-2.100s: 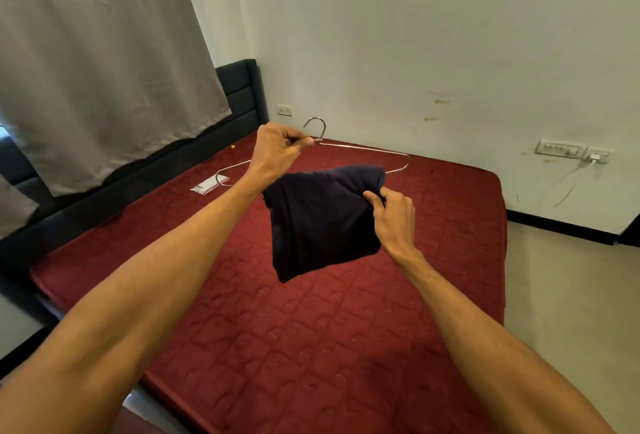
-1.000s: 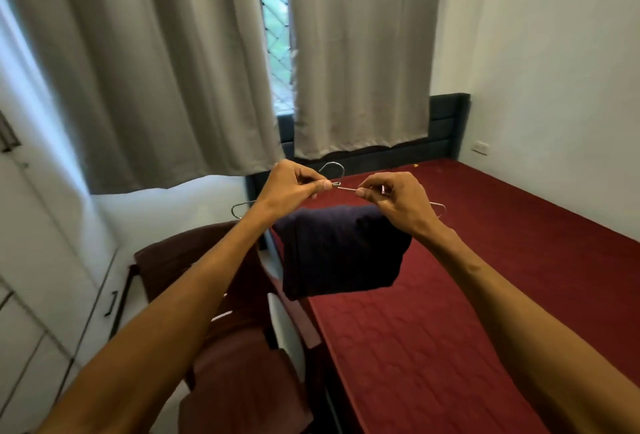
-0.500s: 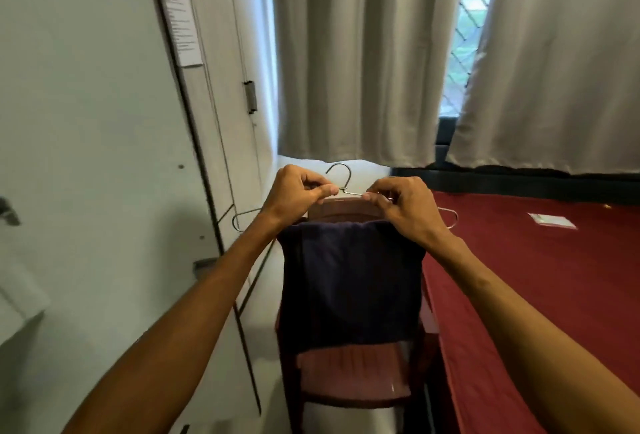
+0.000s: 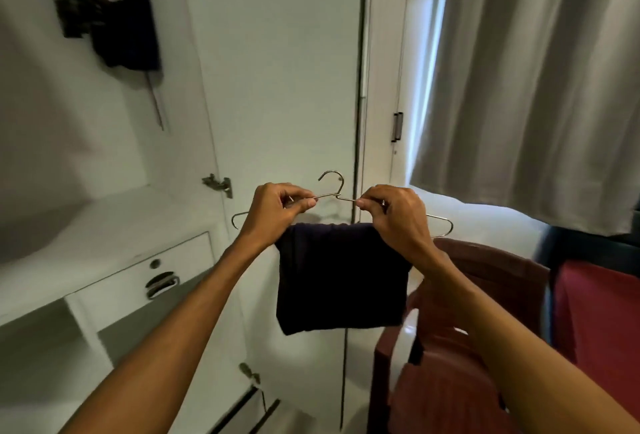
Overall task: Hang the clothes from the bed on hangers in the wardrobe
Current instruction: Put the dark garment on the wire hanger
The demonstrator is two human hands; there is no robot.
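A thin metal hanger point(image 4: 333, 187) is held level in front of me, with a folded dark navy garment point(image 4: 341, 277) draped over its lower bar. My left hand point(image 4: 277, 212) pinches the hanger's left shoulder wire. My right hand point(image 4: 398, 217) pinches the right shoulder wire. The open white wardrobe point(image 4: 104, 219) fills the left of the view, its door point(image 4: 277, 87) swung out straight ahead. Dark clothes point(image 4: 107, 7) hang at the wardrobe's top left. A corner of the red bed point(image 4: 599, 312) shows at the right.
A dark red plastic chair point(image 4: 460, 364) stands just below and right of the garment, against the bed. Inside the wardrobe sit a shelf and a drawer with a metal handle point(image 4: 161, 283). Grey curtains point(image 4: 536, 87) cover the window on the right.
My view has swung left from the bed and curtains to the open wardrobe. Both hands keep pinching the hanger with the garment on it, now held in front of the wardrobe door.
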